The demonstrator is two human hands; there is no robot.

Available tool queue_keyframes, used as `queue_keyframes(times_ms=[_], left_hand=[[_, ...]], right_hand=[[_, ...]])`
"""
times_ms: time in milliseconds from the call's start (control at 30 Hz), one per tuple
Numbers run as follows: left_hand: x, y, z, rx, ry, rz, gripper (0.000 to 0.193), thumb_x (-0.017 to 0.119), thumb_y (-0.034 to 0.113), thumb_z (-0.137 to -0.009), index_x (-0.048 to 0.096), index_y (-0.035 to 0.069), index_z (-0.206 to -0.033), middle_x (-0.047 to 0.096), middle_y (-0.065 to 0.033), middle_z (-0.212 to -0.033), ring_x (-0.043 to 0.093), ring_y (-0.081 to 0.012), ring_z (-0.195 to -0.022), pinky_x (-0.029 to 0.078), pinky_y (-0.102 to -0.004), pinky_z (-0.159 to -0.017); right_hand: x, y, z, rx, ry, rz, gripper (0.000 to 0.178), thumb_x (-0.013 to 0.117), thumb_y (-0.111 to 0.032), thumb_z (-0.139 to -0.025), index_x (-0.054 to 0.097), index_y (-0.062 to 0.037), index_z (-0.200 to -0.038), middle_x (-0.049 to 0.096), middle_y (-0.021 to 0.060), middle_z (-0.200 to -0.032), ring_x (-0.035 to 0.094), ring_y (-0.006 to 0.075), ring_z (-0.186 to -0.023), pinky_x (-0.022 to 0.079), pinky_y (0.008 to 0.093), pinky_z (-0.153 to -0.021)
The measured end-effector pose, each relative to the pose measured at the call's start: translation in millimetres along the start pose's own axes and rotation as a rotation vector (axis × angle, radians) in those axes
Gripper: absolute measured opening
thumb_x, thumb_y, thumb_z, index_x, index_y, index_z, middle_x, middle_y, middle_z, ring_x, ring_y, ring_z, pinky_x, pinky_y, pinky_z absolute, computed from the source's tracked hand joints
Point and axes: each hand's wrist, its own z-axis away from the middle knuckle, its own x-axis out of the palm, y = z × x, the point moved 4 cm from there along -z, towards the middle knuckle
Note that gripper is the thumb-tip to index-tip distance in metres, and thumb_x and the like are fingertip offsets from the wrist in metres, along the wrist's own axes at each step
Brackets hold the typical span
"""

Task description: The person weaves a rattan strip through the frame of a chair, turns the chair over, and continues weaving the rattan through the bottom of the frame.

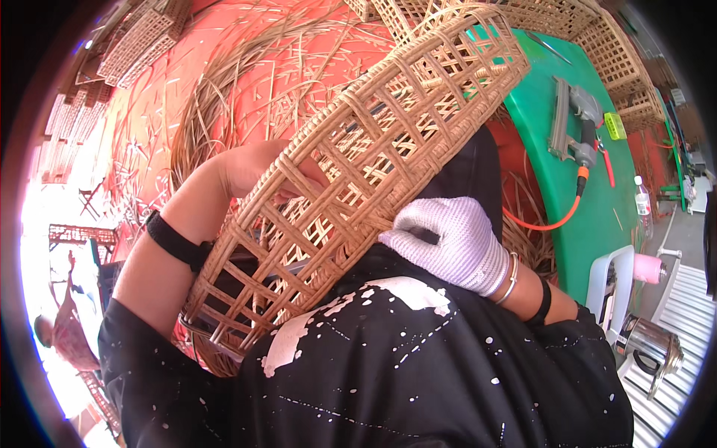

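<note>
A long, open-weave rattan basket [407,179] lies tilted across my lap, running from lower left to upper right. My bare left hand [258,168] reaches over its far rim. The fingers of that hand are bent inside and show only partly through the lattice. On the near edge, my right hand [452,243], in a pale lilac knit glove, pinches a short strand end against the weave with thumb and forefinger. Dark cloth shows through the basket's gaps.
At right, a green table [538,134] bears a nail gun [579,123] with an orange hose [549,226], a yellow-green box [615,126] and a plastic bottle [642,198]. Loose strips [213,97] litter the red floor. More baskets [146,41] stand around; another person [71,328] is at far left.
</note>
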Motion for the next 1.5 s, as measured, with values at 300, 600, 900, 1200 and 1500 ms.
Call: queue_keyframes(times_ms=[300, 600, 900, 1200, 1500], left_hand=[[1.6, -6.7, -10.2, 0.254, -0.094, -0.015, 0.035, 0.068, 0.023, -0.08, 0.064, 0.001, -0.106, 0.064, -0.0026, -0.087, 0.055, -0.0084, -0.071, 0.045, -0.0234, -0.059], [-13.0, 60.6, 104.5, 0.128, 0.849, -0.341, 0.024, 0.056, 0.019, -0.088, 0.063, 0.003, -0.104, 0.063, -0.0009, -0.088, 0.054, -0.007, -0.066, 0.044, -0.021, -0.055], [91.8, 122.3, 85.5, 0.467, 0.303, -0.399, 0.037, 0.062, 0.025, -0.085, 0.059, -0.006, -0.107, 0.064, -0.0097, -0.085, 0.06, -0.0137, -0.069, 0.048, -0.0245, -0.06], [104.5, 114.9, 92.0, 0.187, 0.774, -0.853, 0.007, 0.067, 0.008, -0.075, 0.065, 0.002, -0.078, 0.055, -0.009, -0.064, 0.052, -0.019, -0.051, 0.04, -0.0295, -0.048], [98.8, 118.7, 69.0, 0.114, 0.657, -0.832, 0.012, 0.068, 0.013, -0.076, 0.067, 0.002, -0.081, 0.057, -0.0113, -0.066, 0.053, -0.0226, -0.051, 0.042, -0.031, -0.05]], right_hand=[[13.0, 7.8, 3.5, 0.161, -0.126, -0.144, 0.026, 0.064, -0.031, -0.081, 0.064, -0.0049, -0.076, 0.061, 0.012, -0.064, 0.062, 0.0255, -0.06, 0.048, 0.0324, -0.056], [3.3, 1.6, 7.4, 0.248, -0.431, -0.934, 0.013, 0.064, -0.01, -0.084, 0.066, 0.0021, -0.087, 0.064, 0.0049, -0.071, 0.06, 0.0095, -0.063, 0.048, 0.0236, -0.059], [-13.7, -30.7, 3.8, 0.095, -0.484, -1.231, 0.014, 0.065, -0.004, -0.082, 0.065, 0.003, -0.094, 0.065, 0.0088, -0.078, 0.062, 0.0107, -0.065, 0.049, 0.0212, -0.051], [14.5, 21.3, 21.0, 0.365, -0.431, -0.7, 0.021, 0.06, -0.014, -0.087, 0.063, 0.003, -0.099, 0.065, 0.0069, -0.079, 0.061, 0.0102, -0.074, 0.049, 0.024, -0.07], [33.4, 38.0, 23.3, 0.387, -0.415, -0.804, 0.026, 0.06, -0.021, -0.086, 0.064, 0.0019, -0.098, 0.064, 0.005, -0.077, 0.059, 0.0085, -0.068, 0.049, 0.0233, -0.064]])
